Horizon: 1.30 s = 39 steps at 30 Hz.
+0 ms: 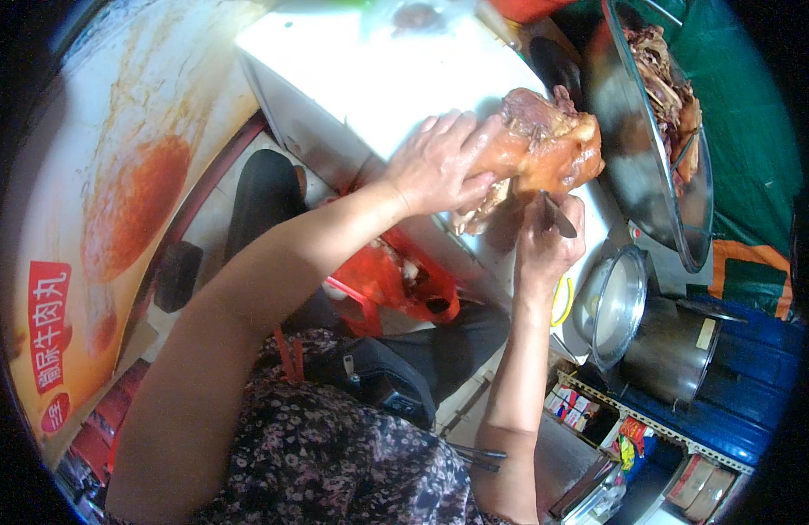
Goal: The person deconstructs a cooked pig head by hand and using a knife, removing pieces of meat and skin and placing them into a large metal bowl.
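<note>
A big piece of glossy, reddish-brown cooked meat (558,162) with skin on it lies on the brightly lit white work surface (352,79). My left hand (439,162) grips its left side, fingers spread over it and thumb lower down. At the meat's near edge, my right hand (552,245) is closed around a small knife (559,217), of which a short dark part shows above the fist. The rest of the knife is hidden by the hand and the meat.
A large metal bowl (615,131) with meat and bones stands at the far right. Nearer are a metal basin (619,306) and a steel pot (671,350). An open red plastic bag (404,289) hangs below my left forearm. A printed banner (116,175) is at the left.
</note>
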Tool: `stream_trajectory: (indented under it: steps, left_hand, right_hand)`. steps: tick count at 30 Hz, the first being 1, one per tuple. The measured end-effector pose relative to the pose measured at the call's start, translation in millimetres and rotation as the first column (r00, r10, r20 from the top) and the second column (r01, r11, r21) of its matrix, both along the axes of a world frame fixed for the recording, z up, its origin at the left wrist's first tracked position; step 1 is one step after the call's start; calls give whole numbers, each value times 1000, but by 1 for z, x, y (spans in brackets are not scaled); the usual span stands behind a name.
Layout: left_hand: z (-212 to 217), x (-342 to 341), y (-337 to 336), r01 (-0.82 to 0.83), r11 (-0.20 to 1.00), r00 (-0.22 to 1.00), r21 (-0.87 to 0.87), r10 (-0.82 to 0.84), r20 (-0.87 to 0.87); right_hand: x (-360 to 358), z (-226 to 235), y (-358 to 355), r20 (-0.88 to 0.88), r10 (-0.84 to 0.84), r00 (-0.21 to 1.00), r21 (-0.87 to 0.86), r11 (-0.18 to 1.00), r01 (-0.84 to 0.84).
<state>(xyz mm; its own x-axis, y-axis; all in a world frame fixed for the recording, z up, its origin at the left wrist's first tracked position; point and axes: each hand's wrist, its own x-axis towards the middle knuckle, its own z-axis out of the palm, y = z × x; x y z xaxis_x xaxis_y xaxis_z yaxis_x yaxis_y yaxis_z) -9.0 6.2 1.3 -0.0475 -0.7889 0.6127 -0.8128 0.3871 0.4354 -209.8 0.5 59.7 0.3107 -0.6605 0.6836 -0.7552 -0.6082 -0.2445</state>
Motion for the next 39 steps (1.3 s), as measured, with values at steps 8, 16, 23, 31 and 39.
stream_trajectory:
  steps: [8, 16, 23, 31, 39]
  left_hand:
    - [-3, -1, -2, 7, 1000, 1000, -22, -8, -31]
    - [-3, 0, -1, -5, 1000, 1000, -13, 5, -21]
    - [-3, 0, -1, 8, 1000, 1000, -10, -9, -22]
    - [-2, 0, 0, -8, 1000, 1000, -4, 8, -4]
    - [-2, -2, -1, -8, 1000, 1000, -15, 9, 7]
  right_hand:
    - [14, -13, -2, -52, 91, 995, 5, 996, -90]
    - [21, -3, 4, -57, 105, 993, 44, 994, -103]
    - [3, -4, -6, -97, -37, 995, -61, 998, 31]
    - [-33, 48, 21, -533, 104, 840, 343, 934, 102]
    - [-26, 38, 20, -795, 96, 598, 273, 938, 213]
